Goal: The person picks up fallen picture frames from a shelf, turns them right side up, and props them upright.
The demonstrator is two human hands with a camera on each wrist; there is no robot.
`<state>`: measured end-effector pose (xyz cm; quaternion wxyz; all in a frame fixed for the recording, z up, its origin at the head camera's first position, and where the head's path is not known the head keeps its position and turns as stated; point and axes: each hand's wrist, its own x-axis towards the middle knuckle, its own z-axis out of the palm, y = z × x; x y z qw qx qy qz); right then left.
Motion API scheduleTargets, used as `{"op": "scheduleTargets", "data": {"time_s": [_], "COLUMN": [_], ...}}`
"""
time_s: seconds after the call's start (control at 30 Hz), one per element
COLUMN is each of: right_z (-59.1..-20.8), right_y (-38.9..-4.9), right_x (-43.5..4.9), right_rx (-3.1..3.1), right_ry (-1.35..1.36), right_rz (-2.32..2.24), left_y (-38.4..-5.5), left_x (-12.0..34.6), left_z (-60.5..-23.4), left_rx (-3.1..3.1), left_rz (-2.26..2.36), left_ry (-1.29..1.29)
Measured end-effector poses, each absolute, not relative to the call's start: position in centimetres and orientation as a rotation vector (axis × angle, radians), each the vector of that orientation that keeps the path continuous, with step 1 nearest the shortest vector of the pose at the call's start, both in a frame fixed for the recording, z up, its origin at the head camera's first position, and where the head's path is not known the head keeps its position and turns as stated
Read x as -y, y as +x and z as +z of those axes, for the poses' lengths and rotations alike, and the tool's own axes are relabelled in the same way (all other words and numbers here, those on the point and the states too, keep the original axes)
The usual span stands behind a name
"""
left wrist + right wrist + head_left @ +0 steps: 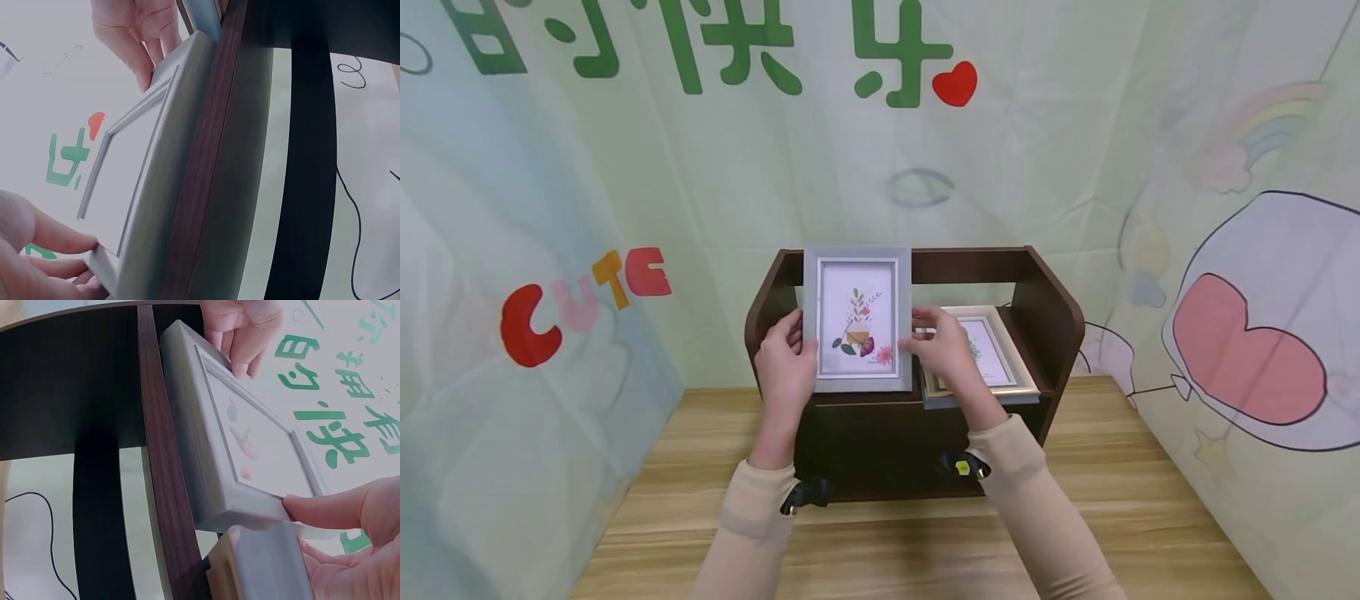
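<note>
Light grey picture frame [857, 321] pinched by both hands at the front of the dark brown shelf unit [880, 454], left half

Left hand [786, 358]: pinching the frame's left side, thumb on the front face, other fingers curled round the edge. Left wrist view agrees, thumb sits near a corner of the border

Right hand [946, 346]: same grip mirrored, thumb on the front of the right side, fingers bent at the edge. Right wrist view shows that thumb on the border too

Frame pose: portrait, picture side toward the wearer, bottom edge down by the shelf board. Can't tell if the board takes any weight. Print shows leaves, a dark pink flower, a lighter pink one and a brown envelope shape

Second frame, gold-trimmed [1018, 362]: on the shelf's right half, picture side up, near edge at the shelf front. Right hand covers part of it in the head view; contact can't be told

Surroundings: shelf unit stands on a wood-grain table [1120, 492]. Pale green printed backdrop [1037, 175] behind, with green characters [910, 50], a red heart [955, 83] and CUTE lettering [531, 327]. Beige sleeves [1052, 517] on both arms
</note>
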<state>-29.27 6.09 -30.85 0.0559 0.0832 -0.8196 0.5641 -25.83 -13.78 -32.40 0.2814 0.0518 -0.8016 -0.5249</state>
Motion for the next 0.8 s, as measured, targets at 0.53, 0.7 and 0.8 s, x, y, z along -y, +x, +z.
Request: {"op": "scheduleTargets", "data": {"time_s": [0.53, 0.7, 0.8], "right_z": [-31.08, -31.22, -31.28], "right_y": [-29.01, -28.93, -28.96], "right_x": [-6.05, -6.06, -6.07], "right_rx": [2.347, 2.316, 2.289], "right_ry": [0.302, 0.316, 0.327], "right_rz": [1.801, 1.809, 1.825], "left_y": [-25.79, -25.75, -25.82], "left_x": [13.63, 13.51, 13.48], "left_z": [-32.50, -32.45, -32.45], "left_rx": [2.096, 2.079, 2.071], "left_rz": [-1.446, -1.461, -1.465], "left_ry": [0.118, 0.103, 0.096]}}
